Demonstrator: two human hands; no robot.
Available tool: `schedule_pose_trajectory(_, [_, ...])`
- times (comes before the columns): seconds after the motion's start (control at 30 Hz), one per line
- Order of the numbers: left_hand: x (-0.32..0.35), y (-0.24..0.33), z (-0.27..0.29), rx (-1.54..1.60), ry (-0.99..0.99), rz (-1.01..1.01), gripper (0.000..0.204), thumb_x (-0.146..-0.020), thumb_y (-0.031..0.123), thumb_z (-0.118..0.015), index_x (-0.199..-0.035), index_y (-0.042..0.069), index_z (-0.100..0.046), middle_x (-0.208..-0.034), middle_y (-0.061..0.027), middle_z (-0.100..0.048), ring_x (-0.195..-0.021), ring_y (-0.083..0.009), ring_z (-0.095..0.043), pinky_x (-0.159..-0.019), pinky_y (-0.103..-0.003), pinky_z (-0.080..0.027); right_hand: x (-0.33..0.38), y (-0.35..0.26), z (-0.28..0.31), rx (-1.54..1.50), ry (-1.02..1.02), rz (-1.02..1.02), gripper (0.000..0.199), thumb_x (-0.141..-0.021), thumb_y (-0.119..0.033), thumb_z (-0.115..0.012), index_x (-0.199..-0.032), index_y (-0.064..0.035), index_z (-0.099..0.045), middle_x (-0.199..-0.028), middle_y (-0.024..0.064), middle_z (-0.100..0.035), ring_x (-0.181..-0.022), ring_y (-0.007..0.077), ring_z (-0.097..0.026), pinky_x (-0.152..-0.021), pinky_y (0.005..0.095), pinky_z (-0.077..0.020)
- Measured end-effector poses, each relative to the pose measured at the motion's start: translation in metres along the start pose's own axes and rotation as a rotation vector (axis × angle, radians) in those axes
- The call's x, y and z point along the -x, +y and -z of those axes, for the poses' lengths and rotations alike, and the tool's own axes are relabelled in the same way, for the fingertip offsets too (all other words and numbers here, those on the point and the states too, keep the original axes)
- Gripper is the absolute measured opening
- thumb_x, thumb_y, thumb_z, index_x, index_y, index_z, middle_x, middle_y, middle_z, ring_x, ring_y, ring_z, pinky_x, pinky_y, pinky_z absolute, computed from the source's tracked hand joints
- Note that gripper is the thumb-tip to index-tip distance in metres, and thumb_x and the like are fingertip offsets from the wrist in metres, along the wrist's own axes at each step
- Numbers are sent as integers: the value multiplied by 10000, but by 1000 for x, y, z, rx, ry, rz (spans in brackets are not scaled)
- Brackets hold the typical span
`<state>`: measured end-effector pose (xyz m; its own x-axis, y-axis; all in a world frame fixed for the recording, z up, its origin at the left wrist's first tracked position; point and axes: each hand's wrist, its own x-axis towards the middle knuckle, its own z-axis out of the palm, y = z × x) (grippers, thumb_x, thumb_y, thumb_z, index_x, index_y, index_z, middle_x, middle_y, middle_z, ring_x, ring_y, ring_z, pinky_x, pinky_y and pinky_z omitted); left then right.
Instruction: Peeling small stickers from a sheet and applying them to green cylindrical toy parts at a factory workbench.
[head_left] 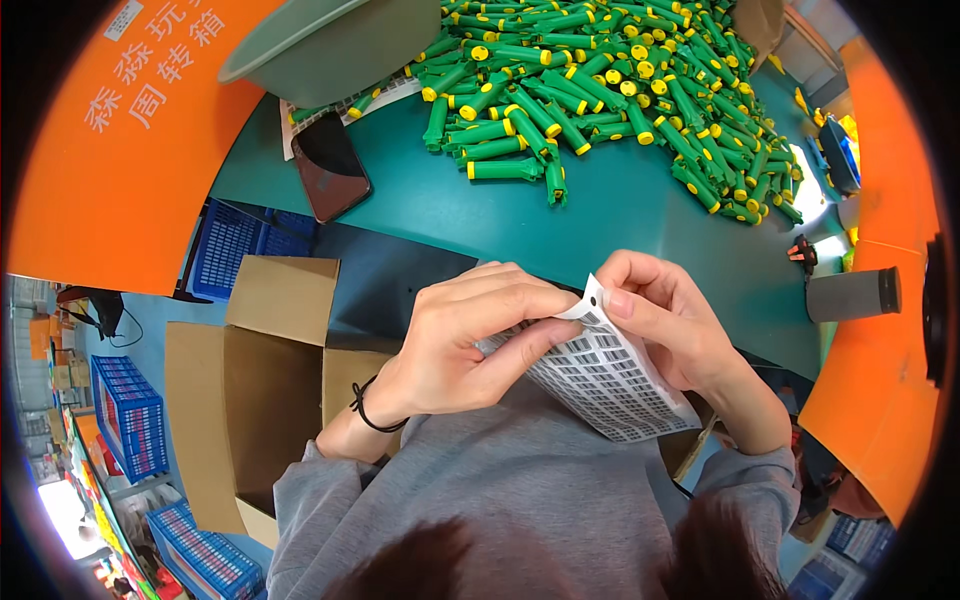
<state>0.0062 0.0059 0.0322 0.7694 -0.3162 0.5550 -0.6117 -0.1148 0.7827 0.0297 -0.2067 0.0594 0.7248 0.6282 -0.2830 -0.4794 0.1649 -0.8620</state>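
Between my two hands is a white sheet of small black-printed stickers (620,385), curved and hanging toward my lap. My left hand (475,335) pinches its upper edge between thumb and fingers. At the corner with a round black dot, my right hand (670,315) grips the sheet, thumb in front and fingers curled behind. Whether a single sticker is lifted at the fingertips cannot be made out. Beyond the hands, a large heap of green plastic tubes with yellow ends (500,170) covers the far part of the green table (430,215).
A dark phone (335,175) lies near the table's left edge, below a grey-green basin (330,45). An open cardboard box (195,420) stands at my left. Orange panels (110,190) flank both sides. A grey cylinder (848,296) is at right; blue crates (130,420) stand left.
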Motion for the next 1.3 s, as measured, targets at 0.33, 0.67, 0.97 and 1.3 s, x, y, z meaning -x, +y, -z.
schedule_pose_trajectory(0.33, [5,-1,-4,130,42,-35,144,-758,-35,-742,-892,-22,-691,-793,-104,-702,-708,-198,-638,-661,-307,-492,-7,13,2,-93,-164,-61,182,-861,-200,-620,-840,-30,-558,-814,42,-556,-750,94,-513,-658,238,-392])
schedule_pose_trajectory(0.67, [4,2,-3,-50,125,-53,154,-761,-83,-708,-904,-31,-687,-813,-104,-697,-707,-181,-624,-655,-289,-481,-11,17,0,-87,-141,25,296,-933,-316,-624,-970,-32,-550,-892,23,-597,-808,64,-547,-701,229,-438])
schedule_pose_trajectory(0.97, [13,-8,-2,80,221,69,138,-802,-51,-712,-935,-21,-690,-808,-91,-688,-688,-138,-615,-618,-234,-470,3,19,18,-175,-100,-161,229,-942,-277,-636,-961,-49,-623,-830,-17,-630,-710,33,-566,-603,176,-434])
schedule_pose_trajectory(1.3, [5,-4,0,153,295,149,300,-759,27,-782,-1031,-31,-670,-1085,-133,-642,-891,-143,-615,-730,-253,-490,2,20,17,-290,-49,-155,185,-919,-220,-658,-873,-66,-565,-813,-2,-625,-716,44,-577,-622,195,-447])
